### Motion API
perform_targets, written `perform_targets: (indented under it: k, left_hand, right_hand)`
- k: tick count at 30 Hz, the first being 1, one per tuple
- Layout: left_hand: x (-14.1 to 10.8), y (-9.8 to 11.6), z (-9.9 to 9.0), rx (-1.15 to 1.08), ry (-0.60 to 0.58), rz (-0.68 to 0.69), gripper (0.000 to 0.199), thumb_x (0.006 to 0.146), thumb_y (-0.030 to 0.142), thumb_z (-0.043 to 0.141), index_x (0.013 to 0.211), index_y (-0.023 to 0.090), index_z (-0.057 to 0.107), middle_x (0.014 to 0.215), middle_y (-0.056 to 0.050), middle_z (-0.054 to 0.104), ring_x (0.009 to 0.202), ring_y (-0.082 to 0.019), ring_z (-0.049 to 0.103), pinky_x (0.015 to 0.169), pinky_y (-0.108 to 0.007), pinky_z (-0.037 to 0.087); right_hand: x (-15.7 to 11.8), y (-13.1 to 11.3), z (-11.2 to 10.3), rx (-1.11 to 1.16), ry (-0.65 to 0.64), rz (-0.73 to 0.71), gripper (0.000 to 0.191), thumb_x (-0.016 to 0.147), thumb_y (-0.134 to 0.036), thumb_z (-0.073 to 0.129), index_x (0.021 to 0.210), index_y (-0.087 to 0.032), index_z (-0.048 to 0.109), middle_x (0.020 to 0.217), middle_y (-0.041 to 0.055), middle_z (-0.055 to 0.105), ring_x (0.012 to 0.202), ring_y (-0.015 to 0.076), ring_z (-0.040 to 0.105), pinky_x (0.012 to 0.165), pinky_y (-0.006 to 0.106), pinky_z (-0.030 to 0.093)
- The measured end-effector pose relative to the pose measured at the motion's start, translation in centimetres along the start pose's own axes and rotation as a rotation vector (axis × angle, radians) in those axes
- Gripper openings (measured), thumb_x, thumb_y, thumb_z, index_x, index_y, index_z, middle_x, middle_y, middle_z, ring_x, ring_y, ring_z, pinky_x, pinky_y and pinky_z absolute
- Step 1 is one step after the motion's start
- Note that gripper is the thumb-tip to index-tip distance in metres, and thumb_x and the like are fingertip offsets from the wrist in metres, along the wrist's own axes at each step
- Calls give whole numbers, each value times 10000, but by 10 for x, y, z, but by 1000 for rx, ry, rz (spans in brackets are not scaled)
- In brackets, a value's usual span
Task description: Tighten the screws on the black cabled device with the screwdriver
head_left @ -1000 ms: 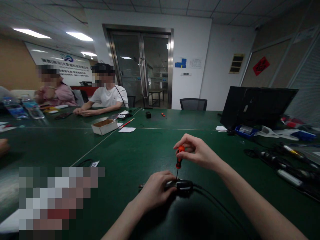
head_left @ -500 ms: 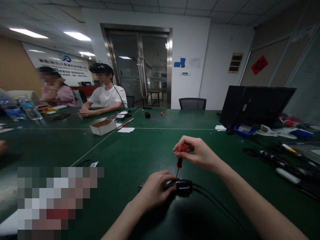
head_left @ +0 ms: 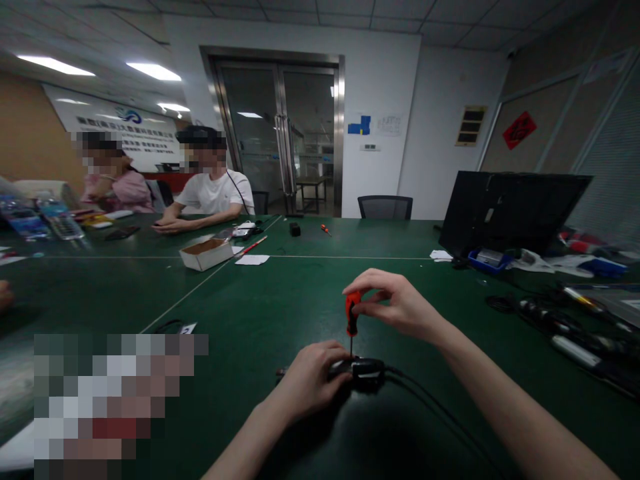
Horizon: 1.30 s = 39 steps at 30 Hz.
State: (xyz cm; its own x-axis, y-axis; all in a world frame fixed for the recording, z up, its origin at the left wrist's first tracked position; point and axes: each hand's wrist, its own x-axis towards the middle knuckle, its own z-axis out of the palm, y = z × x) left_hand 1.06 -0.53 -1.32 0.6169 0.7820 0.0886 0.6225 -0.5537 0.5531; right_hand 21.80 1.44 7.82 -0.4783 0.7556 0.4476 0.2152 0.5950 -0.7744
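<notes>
Hands are meeting over the green surface [head_left: 280,313], each one gripping something. The left hand [head_left: 317,375] is closing around a slim black device [head_left: 369,372], pressing it down onto the surface, with the thumb and fingers lying along its near and far sides. The right hand [head_left: 395,300] is pinching the red-and-black handle of a screwdriver [head_left: 353,312] between thumb and fingers, the other fingers curling loosely. The screwdriver is standing nearly upright, its thin shaft pointing down at the device just beside the left fingertips; whether its tip is sitting in a screw is too small to tell.

A black cable [head_left: 425,395] is running from the device's right end toward the near edge of the view. Farther off, an open white box [head_left: 207,255] is resting near a white paper [head_left: 253,260], and a small orange tool [head_left: 326,230] is lying beyond them. To the right, a black monitor [head_left: 515,213] is standing behind a blue tray [head_left: 489,261]. Across the surface, a person in a white shirt [head_left: 216,193] is sitting with forearms resting on it.
</notes>
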Motion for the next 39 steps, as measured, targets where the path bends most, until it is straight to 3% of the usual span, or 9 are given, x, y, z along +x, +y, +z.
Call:
perform_targets:
  k: [3, 10, 14, 19, 22, 25, 28, 34, 39]
  left_hand:
    - [0, 0, 0, 6, -8, -3, 211, 879, 221, 608, 1041, 187, 739, 1096, -74, 719, 977, -223, 654, 844, -289, 486]
    - [-1, 7, -5, -9, -17, -19, 222, 886, 204, 600, 1057, 184, 741, 1112, -80, 712, 991, -233, 652, 865, -315, 488]
    - [-1, 7, -5, -14, -24, -20, 227, 886, 206, 604, 1064, 188, 742, 1113, -78, 711, 997, -234, 650, 873, -317, 487]
    - [0, 4, -3, -1, -24, -23, 222, 880, 218, 605, 1049, 184, 745, 1119, -86, 711, 992, -237, 650, 859, -309, 491]
    - [1, 4, -2, -2, -18, -21, 224, 876, 214, 601, 1049, 182, 741, 1113, -87, 711, 995, -237, 649, 860, -305, 491]
    - [1, 4, -2, -3, -21, -18, 220, 877, 203, 596, 1040, 177, 740, 1109, -91, 713, 994, -236, 650, 864, -309, 490]
    - [1, 4, -3, -4, -22, -20, 213, 878, 203, 603, 1038, 180, 742, 1124, -90, 711, 1003, -237, 649, 872, -314, 488]
    - [0, 4, -4, -12, -28, -27, 220, 891, 221, 608, 1065, 191, 741, 1109, -78, 711, 1004, -234, 646, 880, -314, 482]
    - [0, 3, -3, -18, -28, -22, 220, 880, 227, 601, 1045, 189, 741, 1108, -78, 714, 1000, -235, 645, 867, -310, 485]
  right_hand:
    - [-1, -3, 0, -36, -26, -7, 247, 866, -122, 613, 1084, -208, 691, 1061, 47, 714, 950, 158, 691, 799, 298, 581]
    - [-2, -1, 6, 76, -22, 65, 178, 826, -218, 706, 907, -196, 549, 912, 35, 707, 768, 138, 681, 727, 309, 595]
    - [-2, 2, 7, 143, -4, 71, 266, 819, -192, 693, 949, -216, 462, 951, 47, 714, 842, 147, 692, 770, 319, 593]
    - [-2, 1, 5, 128, -26, 98, 253, 803, -245, 736, 934, -200, 525, 931, 30, 676, 857, 160, 697, 722, 294, 594]
    - [-1, -2, 2, -17, 8, 40, 175, 813, -200, 723, 967, -199, 640, 982, 34, 661, 885, 154, 676, 703, 265, 579]
    - [-1, -5, 1, -101, 3, -3, 237, 857, -133, 641, 1069, -223, 697, 1065, 47, 678, 918, 148, 666, 739, 267, 574]
    - [-2, -6, 2, -60, -26, 12, 238, 860, -138, 636, 1084, -207, 676, 1039, 45, 704, 922, 158, 679, 782, 294, 580]
    - [-2, -3, 6, -23, 25, 55, 140, 847, -224, 681, 856, -202, 543, 874, 24, 701, 714, 125, 645, 699, 288, 569]
    - [-2, -1, 6, 88, 6, 113, 262, 820, -239, 710, 966, -208, 494, 877, 14, 679, 725, 127, 661, 659, 275, 573]
